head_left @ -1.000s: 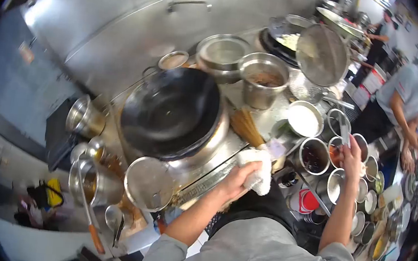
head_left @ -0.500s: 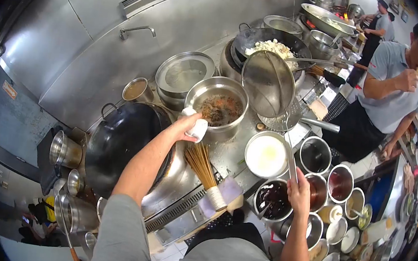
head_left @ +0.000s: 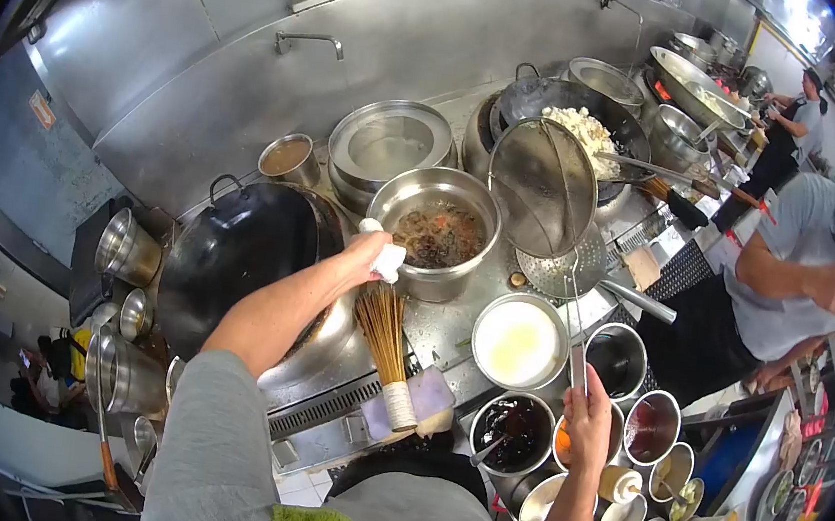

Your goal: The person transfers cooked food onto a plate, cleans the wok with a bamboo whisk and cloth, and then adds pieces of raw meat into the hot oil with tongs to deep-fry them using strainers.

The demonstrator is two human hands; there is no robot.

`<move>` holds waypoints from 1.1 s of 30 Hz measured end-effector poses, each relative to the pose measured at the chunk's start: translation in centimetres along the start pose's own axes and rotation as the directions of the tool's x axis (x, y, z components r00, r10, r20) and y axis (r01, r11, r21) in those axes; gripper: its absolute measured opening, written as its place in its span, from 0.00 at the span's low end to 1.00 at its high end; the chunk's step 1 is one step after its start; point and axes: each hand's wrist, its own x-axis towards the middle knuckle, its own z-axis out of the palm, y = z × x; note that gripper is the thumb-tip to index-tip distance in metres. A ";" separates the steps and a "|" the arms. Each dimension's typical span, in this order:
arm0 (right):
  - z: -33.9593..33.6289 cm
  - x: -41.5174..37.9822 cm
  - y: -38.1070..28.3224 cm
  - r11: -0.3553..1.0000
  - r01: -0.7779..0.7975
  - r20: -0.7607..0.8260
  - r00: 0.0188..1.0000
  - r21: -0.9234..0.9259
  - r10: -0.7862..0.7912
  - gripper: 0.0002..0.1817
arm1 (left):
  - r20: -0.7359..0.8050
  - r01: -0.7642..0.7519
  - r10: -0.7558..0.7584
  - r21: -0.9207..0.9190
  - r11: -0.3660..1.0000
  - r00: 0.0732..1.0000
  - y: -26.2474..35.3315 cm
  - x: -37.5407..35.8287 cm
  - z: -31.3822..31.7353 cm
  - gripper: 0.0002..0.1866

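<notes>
- Steel pot (head_left: 437, 230) at centre holds dark brown liquid with orange bits; the white-lined bowl (head_left: 519, 339) at its 4 o'clock holds pale, cloudy liquid
- Sauce tubs along the near edge: one (head_left: 512, 432) with near-black sauce and a spoon, one (head_left: 652, 427) with reddish liquid; the tub (head_left: 617, 358) between looks dark, though glare makes its contents hard to tell
- Left hand (head_left: 366, 256) is closed on a white cloth (head_left: 387, 258), pressed against the pot's rim at 9 o'clock
- Right hand (head_left: 591, 410) is closed round the handle of a wire strainer (head_left: 541, 184), whose round mesh stands tilted up at the pot's 2 o'clock, partly hiding the perforated ladle (head_left: 564, 263) behind it
- Empty black wok (head_left: 234, 265) lies at the cloth's 8 o'clock; a bamboo brush (head_left: 384, 343) lies below the left hand
- A second wok (head_left: 581, 126) at 1 o'clock holds white food; a person in a grey shirt (head_left: 789, 261) stands at 3 o'clock
</notes>
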 end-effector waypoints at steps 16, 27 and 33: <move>1.2 -1.0 -5.3 0.946 -0.003 0.242 0.967 0.325 -0.080 0.24 | -0.064 -0.240 0.237 -0.039 0.970 0.969 9.7 -18.0 -14.9 0.07; 12.0 -4.0 -10.3 0.873 -0.375 0.753 0.658 0.312 0.014 0.26 | -0.498 -0.310 0.353 0.169 0.936 0.793 6.7 -35.2 -33.1 0.06; 16.9 -6.4 -11.3 0.831 -0.546 0.901 0.408 0.108 0.151 0.27 | -0.678 -0.058 0.208 0.238 0.970 0.704 3.6 -37.5 -38.5 0.08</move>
